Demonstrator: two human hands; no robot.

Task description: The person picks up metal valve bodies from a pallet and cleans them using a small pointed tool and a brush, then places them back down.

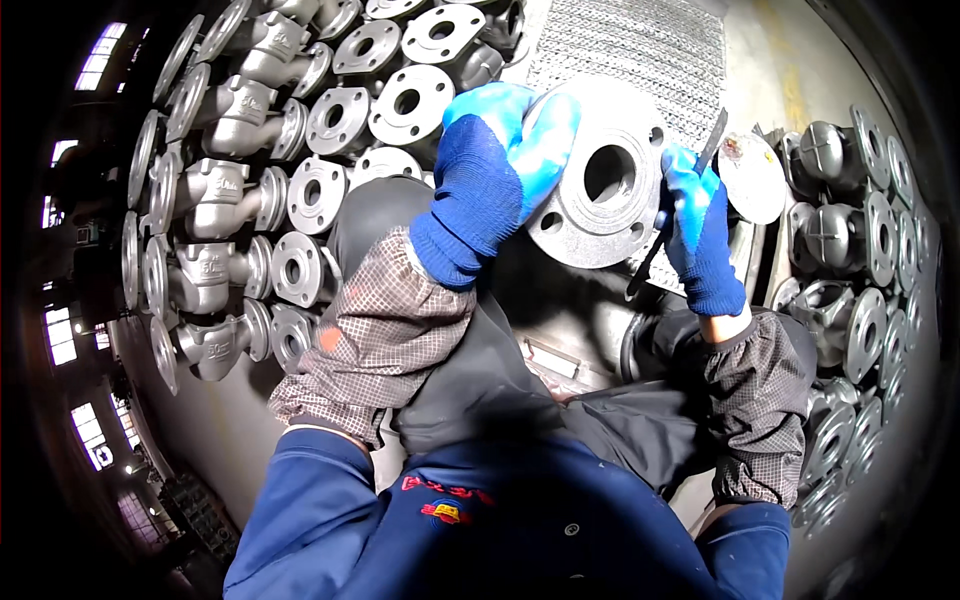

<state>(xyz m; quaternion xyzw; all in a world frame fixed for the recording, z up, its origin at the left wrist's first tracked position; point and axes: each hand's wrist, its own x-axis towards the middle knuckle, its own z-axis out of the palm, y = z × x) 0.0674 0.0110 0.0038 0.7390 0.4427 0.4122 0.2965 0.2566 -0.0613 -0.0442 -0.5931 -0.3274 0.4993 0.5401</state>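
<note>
My left hand [515,145], in a blue coated glove, is closed on the upper left rim of a grey flanged valve body casting [577,215]. The casting's round flange faces me, with a large centre bore and bolt holes around it. At its right edge my right hand [692,205], gloved alike, is closed around a long, narrow, dark file [714,138]. One end of the file sticks up above the fingers; the other shows below, beside the flange. Glare washes out the casting's upper part.
Many similar grey valve castings [215,195] stand in rows at left; more castings [865,240] are stacked at right. A bright textured metal surface [625,45] lies beyond my hands. A round pale plate [752,180] with rusty spots is right of my right hand. My knees flank the work.
</note>
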